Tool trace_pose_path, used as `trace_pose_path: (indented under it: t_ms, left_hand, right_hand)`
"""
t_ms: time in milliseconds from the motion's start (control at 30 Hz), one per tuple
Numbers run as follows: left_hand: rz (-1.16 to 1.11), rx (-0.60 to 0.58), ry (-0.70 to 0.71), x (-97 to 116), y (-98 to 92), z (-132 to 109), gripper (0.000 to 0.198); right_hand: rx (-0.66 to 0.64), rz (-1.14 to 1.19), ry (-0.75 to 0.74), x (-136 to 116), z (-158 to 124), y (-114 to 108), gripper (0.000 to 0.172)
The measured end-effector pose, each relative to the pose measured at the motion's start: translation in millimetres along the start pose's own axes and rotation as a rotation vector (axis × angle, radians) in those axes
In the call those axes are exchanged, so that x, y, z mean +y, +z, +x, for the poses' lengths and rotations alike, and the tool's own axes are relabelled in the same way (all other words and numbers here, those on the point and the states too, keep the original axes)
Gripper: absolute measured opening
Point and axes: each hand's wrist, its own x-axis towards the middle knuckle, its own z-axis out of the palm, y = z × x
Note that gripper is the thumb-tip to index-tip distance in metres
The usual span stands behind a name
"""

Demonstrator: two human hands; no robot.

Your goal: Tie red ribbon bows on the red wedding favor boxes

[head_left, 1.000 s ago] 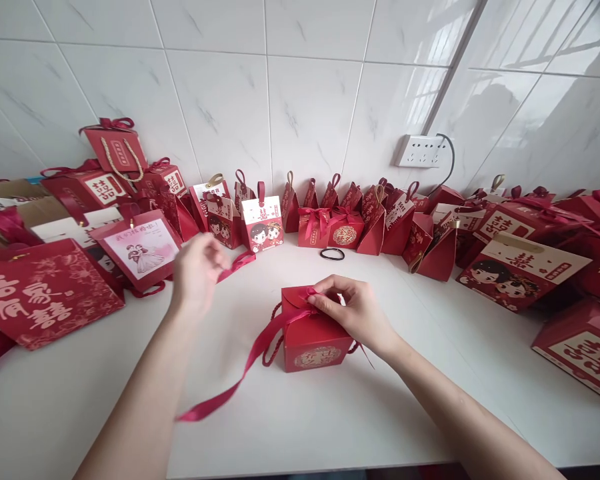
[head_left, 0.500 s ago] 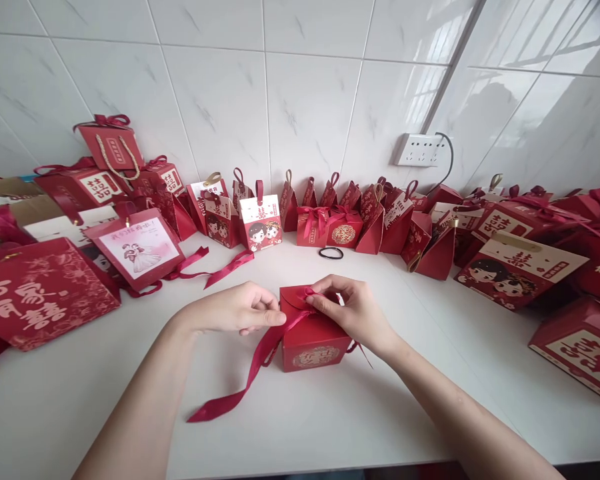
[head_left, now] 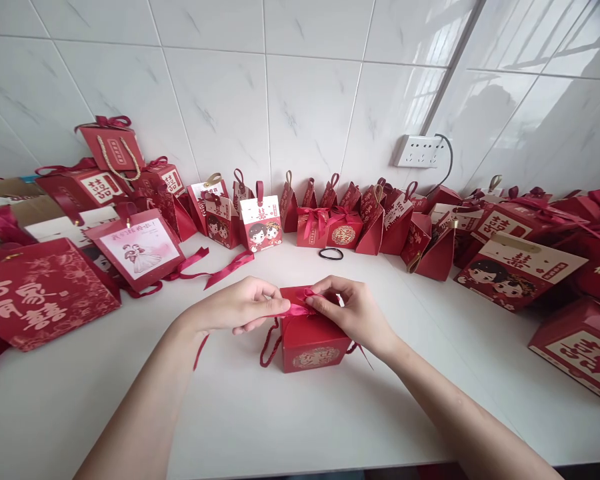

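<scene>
A small red gift box with a gold round emblem stands on the white table in front of me. Across its top runs a dark pink ribbon. My left hand pinches one length of this ribbon between thumb and fingers at the box's left edge; a loose end hangs down behind my wrist. With thumb and forefinger, my right hand pinches a fold of the ribbon on top of the lid. A twisted red cord handle sticks out at the box's left side.
Many red gift boxes line the wall; a stack rises at the left and a large box sits at the right. A black hair tie lies beyond my hands. A loose ribbon lies left. A power strip is on the wall.
My left hand has taken hold of the ribbon's long tail, which lay across the box's front left, and drawn it up and leftward. The right hand keeps its pinch in place.
</scene>
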Motion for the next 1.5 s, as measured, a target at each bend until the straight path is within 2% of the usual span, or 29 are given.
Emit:
trace_pose_path:
  t_ms: [100, 200, 300, 400, 467, 600, 700, 933, 1067, 1333, 1500]
  left_hand:
    - [0.041, 0.052, 0.148, 3.4, 3.1, 1.3, 0.032]
    - [0.098, 0.269, 0.354, 7.5, 11.0, 4.1, 0.022]
    - [0.178, 0.432, 0.477, 10.0, 19.1, 6.2, 0.018]
    - [0.215, 0.489, 0.584, 10.9, 23.7, 5.9, 0.015]
    - [0.209, 0.479, 0.624, 11.2, 25.3, 4.6, 0.016]
    - [0.149, 0.383, 0.578, 10.9, 28.2, 1.6, 0.014]
    - [0.153, 0.362, 0.539, 10.9, 30.8, 1.1, 0.014]
    - [0.185, 0.494, 0.615, 13.3, 33.5, 4.9, 0.019]
    - [0.145, 0.488, 0.621, 13.1, 33.6, 8.3, 0.021]
    - [0.053, 0.544, 0.515, 5.8, 35.3, 22.7, 0.014]
    - [0.067, 0.536, 0.473, 0.8, 34.8, 27.3, 0.016]
  right_hand:
    - [-0.005, -0.004, -0.005, -0.7, -0.1, -0.1, 0.013]
    - [-0.012, 0.004, -0.004, -1.2, -1.1, -0.6, 0.012]
    - [-0.014, 0.017, -0.003, -1.2, -1.7, -0.7, 0.012]
    - [-0.002, 0.030, 0.006, -0.9, -1.6, 0.2, 0.012]
    - [0.010, 0.043, 0.015, -0.5, -1.5, 0.9, 0.013]
    - [0.012, 0.036, 0.021, 0.7, -1.7, 0.9, 0.016]
    - [0.004, -0.008, -0.003, 0.3, -1.7, 0.1, 0.016]
    - [-0.068, -0.109, -0.133, -1.7, -0.8, -1.6, 0.018]
    - [-0.117, -0.081, -0.191, 0.3, -0.7, -2.3, 0.018]
    - [-0.138, -0.075, -0.203, 1.2, 0.2, -2.7, 0.015]
    - [-0.144, -0.068, -0.221, 1.6, 1.0, -3.1, 0.024]
